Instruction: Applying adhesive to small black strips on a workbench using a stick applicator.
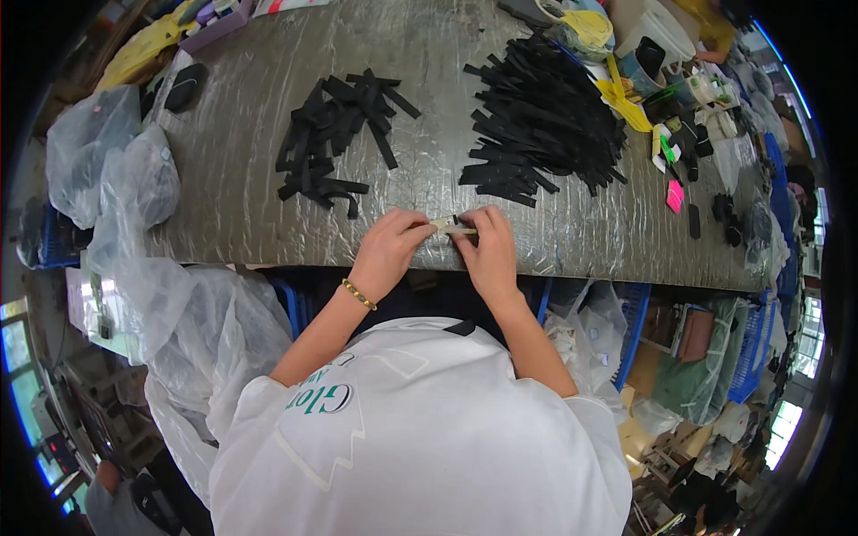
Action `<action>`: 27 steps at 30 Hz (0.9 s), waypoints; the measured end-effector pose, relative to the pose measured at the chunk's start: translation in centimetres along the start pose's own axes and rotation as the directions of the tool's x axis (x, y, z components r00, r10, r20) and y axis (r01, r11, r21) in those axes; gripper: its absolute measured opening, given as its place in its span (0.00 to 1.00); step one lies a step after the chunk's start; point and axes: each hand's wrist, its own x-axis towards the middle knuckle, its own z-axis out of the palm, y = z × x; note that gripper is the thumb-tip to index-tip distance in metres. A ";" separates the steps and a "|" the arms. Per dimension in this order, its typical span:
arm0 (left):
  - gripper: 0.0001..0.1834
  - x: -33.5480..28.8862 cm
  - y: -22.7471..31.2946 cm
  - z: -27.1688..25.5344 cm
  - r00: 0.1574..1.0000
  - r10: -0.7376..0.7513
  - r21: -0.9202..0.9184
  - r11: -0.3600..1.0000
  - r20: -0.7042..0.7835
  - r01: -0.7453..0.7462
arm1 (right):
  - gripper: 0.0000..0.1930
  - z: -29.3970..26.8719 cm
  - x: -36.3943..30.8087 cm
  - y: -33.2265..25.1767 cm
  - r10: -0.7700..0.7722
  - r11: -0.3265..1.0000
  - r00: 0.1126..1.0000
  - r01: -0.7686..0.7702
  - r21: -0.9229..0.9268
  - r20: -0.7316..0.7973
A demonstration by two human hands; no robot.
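Near the front edge of the table, my left hand and my right hand meet, fingertips pinched on a small pale, flat piece. A dark bit shows at its upper right side; its exact kind is too small to make out. A beaded bracelet circles my left wrist. Beyond my left hand lies a loose pile of short black fabric strips. A larger, denser pile of black strips spreads beyond my right hand. Neither hand touches the piles.
The grey table has a shiny, film-like surface. Clear plastic bags hang at its left edge. Tubs, yellow pieces and a pink tag crowd the right side. Blue crates stand below the table's front edge.
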 end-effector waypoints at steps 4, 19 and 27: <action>0.15 -0.1 0.2 0.1 1.000 -0.015 0.009 1.000 -0.004 0.015 | 0.11 1.1 -0.8 -0.4 0.121 0.992 0.989 -0.117 0.049 -0.080; 0.19 0.4 0.6 0.2 1.000 0.020 0.072 0.997 0.012 -0.021 | 0.08 -1.9 1.2 -0.4 0.108 0.980 0.976 -0.072 0.188 -0.190; 0.19 0.7 0.6 0.1 0.999 0.030 0.108 0.994 0.041 -0.034 | 0.13 -2.4 0.9 0.3 0.232 0.822 0.956 -0.291 0.490 0.178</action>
